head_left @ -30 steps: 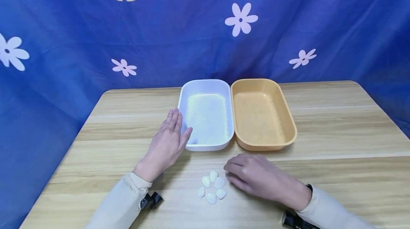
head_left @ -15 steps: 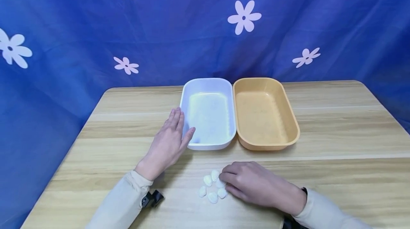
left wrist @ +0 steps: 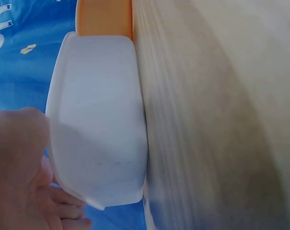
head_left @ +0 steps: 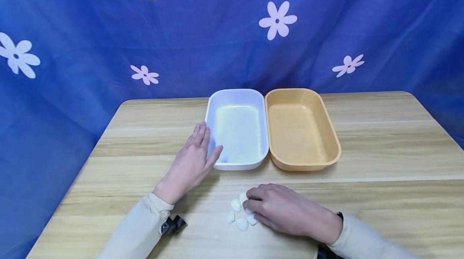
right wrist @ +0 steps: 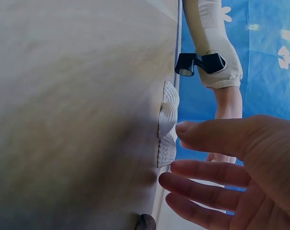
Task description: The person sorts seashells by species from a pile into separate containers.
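Several white ribbed seashells lie close together on the wooden table. My right hand is over the right side of this group, covering part of it in the head view. In the right wrist view its thumb and index finger are spread around a shell near their tips; whether they touch it cannot be told. The other right fingers are extended. My left hand rests with straight fingers at the left rim of the white tray, thumb over its near corner.
An orange tray stands directly right of the white one, near the back edge of the table. Behind hangs a blue curtain with flowers. A small black camera sits at my left wrist.
My right hand has moved left and slightly toward me, onto the right side of the shells. The left hand stays at the white tray. The head view has shifted slightly.
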The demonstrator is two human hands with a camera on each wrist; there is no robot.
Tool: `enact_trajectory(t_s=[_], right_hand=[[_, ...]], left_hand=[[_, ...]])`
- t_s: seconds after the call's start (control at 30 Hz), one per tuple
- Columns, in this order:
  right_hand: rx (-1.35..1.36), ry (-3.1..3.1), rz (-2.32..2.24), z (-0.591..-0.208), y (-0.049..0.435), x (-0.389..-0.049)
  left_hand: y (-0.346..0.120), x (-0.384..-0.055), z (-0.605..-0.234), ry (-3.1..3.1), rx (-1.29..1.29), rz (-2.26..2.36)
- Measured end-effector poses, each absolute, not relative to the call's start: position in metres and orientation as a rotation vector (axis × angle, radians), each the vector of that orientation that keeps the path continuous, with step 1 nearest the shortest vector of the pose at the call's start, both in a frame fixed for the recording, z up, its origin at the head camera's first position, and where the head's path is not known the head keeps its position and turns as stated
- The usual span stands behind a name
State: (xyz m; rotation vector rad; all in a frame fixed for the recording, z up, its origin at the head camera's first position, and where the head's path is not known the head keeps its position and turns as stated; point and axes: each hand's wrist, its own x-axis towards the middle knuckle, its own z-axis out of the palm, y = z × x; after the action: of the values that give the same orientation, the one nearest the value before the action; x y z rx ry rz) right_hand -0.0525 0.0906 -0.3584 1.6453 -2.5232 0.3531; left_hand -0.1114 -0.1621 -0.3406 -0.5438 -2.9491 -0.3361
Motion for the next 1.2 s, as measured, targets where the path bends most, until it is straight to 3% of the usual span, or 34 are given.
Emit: enact_trajectory(t_s=[1.2], right_hand=[[1.605,-2.567,0.249,-0.3583,0.0912,-0.0483]], left_hand=[[-0.1551,-0.1081,-0.3446,-2.905,-0.500,-0.556]])
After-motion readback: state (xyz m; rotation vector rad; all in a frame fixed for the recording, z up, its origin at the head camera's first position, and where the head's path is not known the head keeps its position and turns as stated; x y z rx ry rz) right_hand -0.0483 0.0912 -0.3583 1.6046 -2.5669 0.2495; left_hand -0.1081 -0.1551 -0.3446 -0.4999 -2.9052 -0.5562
